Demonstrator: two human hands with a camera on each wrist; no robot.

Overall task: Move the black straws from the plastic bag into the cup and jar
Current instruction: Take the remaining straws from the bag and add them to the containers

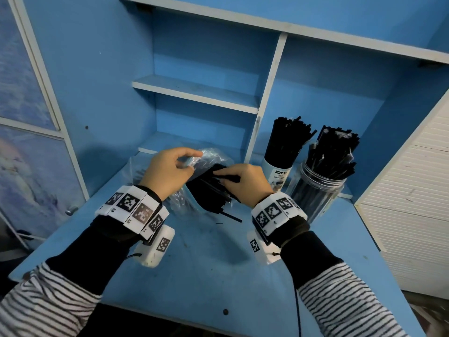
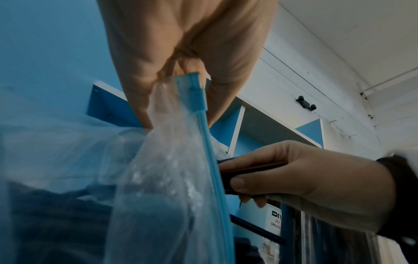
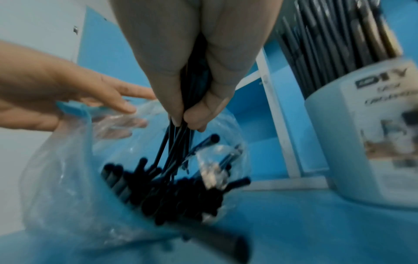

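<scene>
Left hand (image 1: 170,170): thumb and forefinger pinch the blue zip edge of the clear plastic bag (image 2: 172,178), holding its mouth up; the remaining fingers extend loosely over the film.

Right hand (image 1: 245,182): fingers and thumb closed around a small bunch of black straws (image 3: 178,148) at the bag mouth. The bunch's lower ends remain among the loose straws inside the bag. A few straws project from the bag onto the desk (image 1: 218,263).

The bag lies on the desk between the 2 hands, left of the containers.

Cup (image 1: 278,175): white, upright, packed with black straws. Legible label: "DIY", then "DESK ORGANIZER"; smaller print unreadable. Jar (image 1: 315,190): clear, just right of the cup, also holding black straws, leaning at mixed angles.

Surface: blue desk, scuffed, with white-edged blue shelving (image 1: 196,90) behind. White ribbed panel (image 1: 410,203) at right.
</scene>
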